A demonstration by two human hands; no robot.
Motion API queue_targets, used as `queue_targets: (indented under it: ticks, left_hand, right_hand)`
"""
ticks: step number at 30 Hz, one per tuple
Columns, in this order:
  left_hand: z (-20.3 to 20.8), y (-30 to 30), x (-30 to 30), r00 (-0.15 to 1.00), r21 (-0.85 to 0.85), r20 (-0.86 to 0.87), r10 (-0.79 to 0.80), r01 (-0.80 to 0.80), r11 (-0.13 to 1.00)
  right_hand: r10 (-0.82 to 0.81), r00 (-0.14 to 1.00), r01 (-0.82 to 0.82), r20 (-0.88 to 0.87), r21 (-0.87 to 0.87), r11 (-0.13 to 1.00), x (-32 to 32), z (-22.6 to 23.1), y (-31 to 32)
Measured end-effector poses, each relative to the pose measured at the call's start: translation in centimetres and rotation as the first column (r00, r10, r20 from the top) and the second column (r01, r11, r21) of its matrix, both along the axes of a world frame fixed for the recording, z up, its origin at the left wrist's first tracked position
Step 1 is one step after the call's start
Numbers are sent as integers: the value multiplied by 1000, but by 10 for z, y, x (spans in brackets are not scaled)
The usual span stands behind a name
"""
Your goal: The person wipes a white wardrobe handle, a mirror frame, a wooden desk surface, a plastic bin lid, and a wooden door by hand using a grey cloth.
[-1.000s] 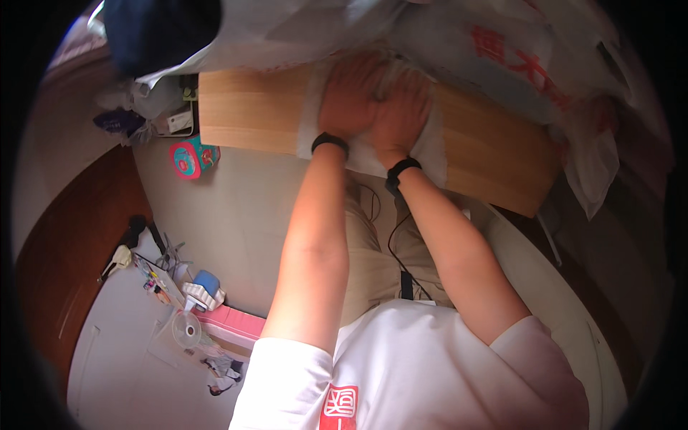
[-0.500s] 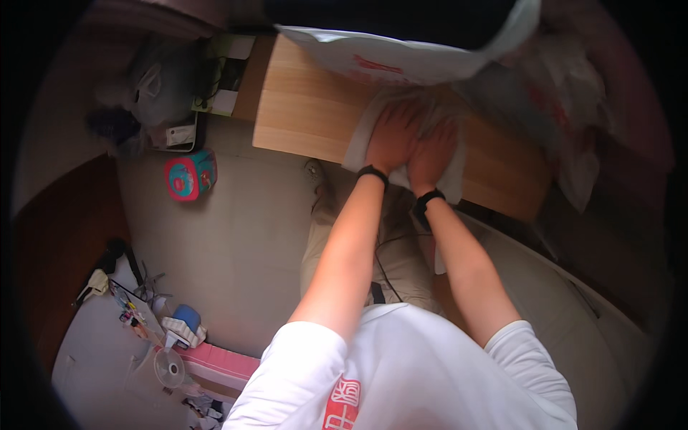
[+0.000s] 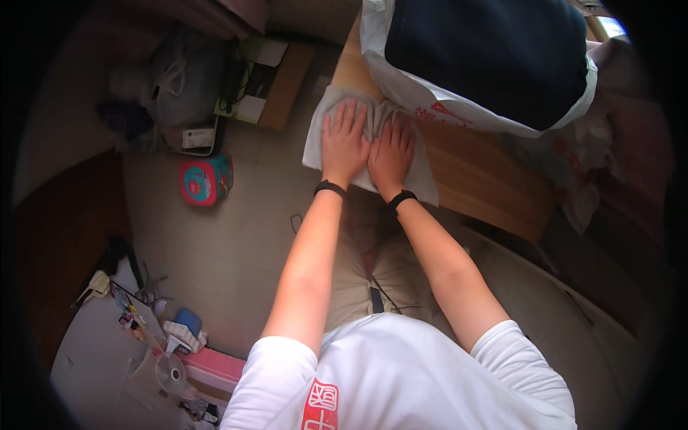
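Note:
A light grey cloth (image 3: 312, 140) lies spread on the wooden tabletop (image 3: 469, 168), over its left end and hanging past the near edge. My left hand (image 3: 345, 143) rests flat on the cloth, fingers stretched out and slightly apart. Beside it, my right hand (image 3: 390, 154) also presses flat on the cloth, its fingers extended forward; the two thumbs are close together. Between the hands the cloth is bunched into folds. Just beyond the right hand stands a white plastic bag (image 3: 444, 100) with a large dark bundle (image 3: 494, 57) in it.
Left of the table are an open cardboard box (image 3: 287, 86), a tied plastic bag (image 3: 179, 82) and a pink and teal box (image 3: 204, 179) on the floor. A small white fan (image 3: 170, 373) sits among clutter at lower left. More plastic bags (image 3: 573, 165) hang at right.
Both hands have slid left with the cloth, from the middle of the tabletop to its left end. The view has shifted, showing more of the bag with the dark bundle.

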State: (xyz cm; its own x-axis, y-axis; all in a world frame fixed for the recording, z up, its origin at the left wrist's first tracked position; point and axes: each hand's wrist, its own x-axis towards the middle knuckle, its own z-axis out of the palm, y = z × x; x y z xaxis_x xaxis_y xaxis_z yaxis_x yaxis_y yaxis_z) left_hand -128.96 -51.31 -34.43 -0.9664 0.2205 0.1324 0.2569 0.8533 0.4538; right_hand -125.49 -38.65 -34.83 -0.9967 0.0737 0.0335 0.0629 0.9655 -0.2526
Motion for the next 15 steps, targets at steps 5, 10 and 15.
queue_targets:
  ticks: [5,10,15]
  left_hand:
    - [6,-1,-31,998,76,29,-61,58,995]
    - [4,-5,-32,999,33,32,-25,24,999]
    - [4,-3,-32,998,24,57,-33,32,999]
  right_hand:
    - [-121,992,123,-43,33,992,-15,-1,-9]
    - [-145,989,145,3,-25,989,-19,5,-15]
    - [-149,989,149,-17,-6,989,-19,4,-15]
